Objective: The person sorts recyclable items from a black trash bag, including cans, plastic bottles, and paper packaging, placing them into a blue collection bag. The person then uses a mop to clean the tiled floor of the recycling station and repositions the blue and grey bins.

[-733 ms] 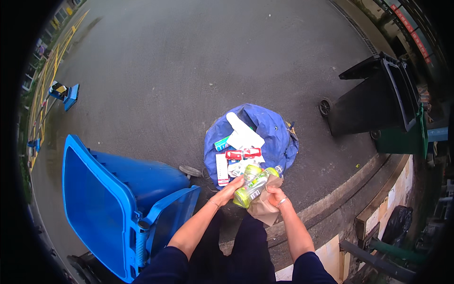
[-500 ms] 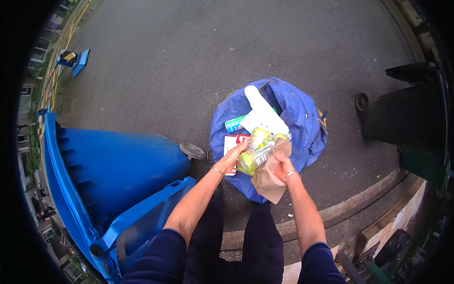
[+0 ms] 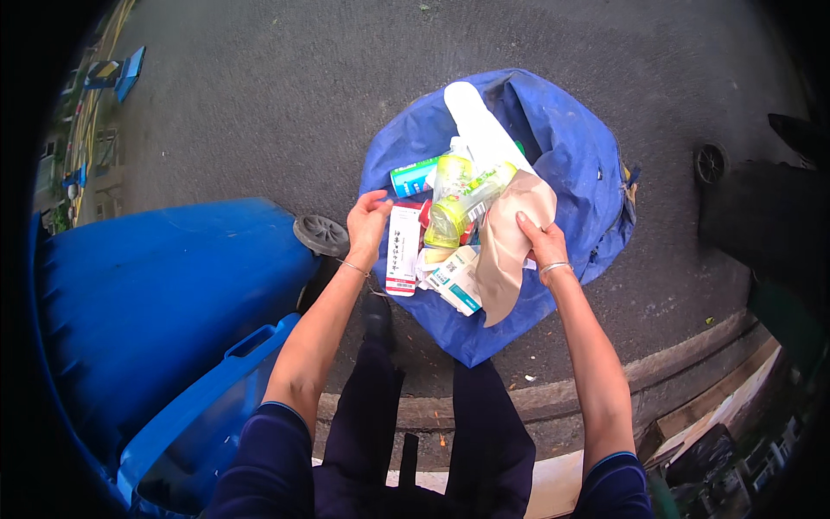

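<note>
My right hand (image 3: 546, 244) grips the edge of a crumpled brown paper bag (image 3: 510, 246), thumb on top. My left hand (image 3: 367, 227) is at the left rim of a round blue fabric sack (image 3: 588, 186), its fingers loosely bent and apart with no item visible in them. Two clear plastic cups with yellow-green print (image 3: 462, 203) lie on the pile in the sack. Around them are a long white tube-shaped item (image 3: 484, 125), a blue and green can (image 3: 413, 178), a white and red flat carton (image 3: 403, 251) and a small white and teal box (image 3: 458, 281).
A large blue wheeled bin (image 3: 173, 285) lies on its side at the left, its blue lid (image 3: 194, 415) near my legs. At the right a dark wheeled bin (image 3: 752, 212) lies on the asphalt (image 3: 259, 112). A stone kerb (image 3: 640, 372) runs behind my feet.
My left hand has let go of the plastic cups and drawn left to the sack's rim. The cups now rest on the pile. The sack appears larger and closer.
</note>
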`<state>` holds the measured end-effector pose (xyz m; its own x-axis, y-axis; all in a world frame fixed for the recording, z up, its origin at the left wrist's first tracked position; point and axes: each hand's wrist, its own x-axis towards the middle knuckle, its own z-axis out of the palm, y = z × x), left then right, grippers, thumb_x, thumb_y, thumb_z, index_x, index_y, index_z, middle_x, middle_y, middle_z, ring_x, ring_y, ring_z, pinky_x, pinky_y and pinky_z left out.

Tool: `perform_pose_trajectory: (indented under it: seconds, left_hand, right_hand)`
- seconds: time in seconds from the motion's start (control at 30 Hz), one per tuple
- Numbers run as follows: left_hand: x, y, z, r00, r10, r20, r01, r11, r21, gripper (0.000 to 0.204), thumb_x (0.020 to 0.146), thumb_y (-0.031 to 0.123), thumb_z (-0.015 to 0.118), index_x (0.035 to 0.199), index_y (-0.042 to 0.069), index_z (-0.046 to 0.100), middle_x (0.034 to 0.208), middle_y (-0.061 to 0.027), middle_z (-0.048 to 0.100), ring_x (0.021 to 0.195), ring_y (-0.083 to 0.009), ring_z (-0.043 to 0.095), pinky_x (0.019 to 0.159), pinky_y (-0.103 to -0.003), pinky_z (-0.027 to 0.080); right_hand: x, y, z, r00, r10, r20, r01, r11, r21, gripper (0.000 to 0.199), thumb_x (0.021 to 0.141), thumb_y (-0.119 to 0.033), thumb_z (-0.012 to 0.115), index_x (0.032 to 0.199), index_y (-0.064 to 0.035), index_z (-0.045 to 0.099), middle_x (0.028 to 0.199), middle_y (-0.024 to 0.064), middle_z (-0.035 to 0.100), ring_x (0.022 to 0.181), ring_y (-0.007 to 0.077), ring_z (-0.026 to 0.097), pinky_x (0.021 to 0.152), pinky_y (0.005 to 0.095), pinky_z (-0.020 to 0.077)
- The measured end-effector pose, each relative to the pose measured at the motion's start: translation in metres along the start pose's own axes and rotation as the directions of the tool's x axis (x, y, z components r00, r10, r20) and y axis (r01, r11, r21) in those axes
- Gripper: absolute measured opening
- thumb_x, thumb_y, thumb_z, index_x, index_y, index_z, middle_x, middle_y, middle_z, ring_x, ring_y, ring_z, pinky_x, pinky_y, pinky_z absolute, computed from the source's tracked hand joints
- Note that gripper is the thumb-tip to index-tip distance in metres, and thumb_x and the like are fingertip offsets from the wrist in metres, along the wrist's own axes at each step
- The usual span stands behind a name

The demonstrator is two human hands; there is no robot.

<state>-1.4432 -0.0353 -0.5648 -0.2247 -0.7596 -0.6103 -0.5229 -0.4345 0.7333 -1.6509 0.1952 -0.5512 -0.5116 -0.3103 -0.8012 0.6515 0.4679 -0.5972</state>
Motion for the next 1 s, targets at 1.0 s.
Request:
perform_pose_trajectory:
  seconds: [1.0]
  left_hand:
    - [0.072,0.071,0.173,0.903,-0.097,0.419,0.006,0.977,0.214,0.048,0.073,0.022,0.078,0.105,-0.007,0.059,0.097,-0.017,0.065,0.083,-0.0237,0.066,0.071,-0.034,0.053]
  right_hand:
    - [-0.145,0.125,-0.019,0.956,-0.085,-0.282,0.173,0.937,0.304,0.03,0.083,-0.012,0.069,0.108,0.0033,0.062,0.102,0.0076,0.065,0.091,0.0134,0.059,0.083,0.0268,0.0451]
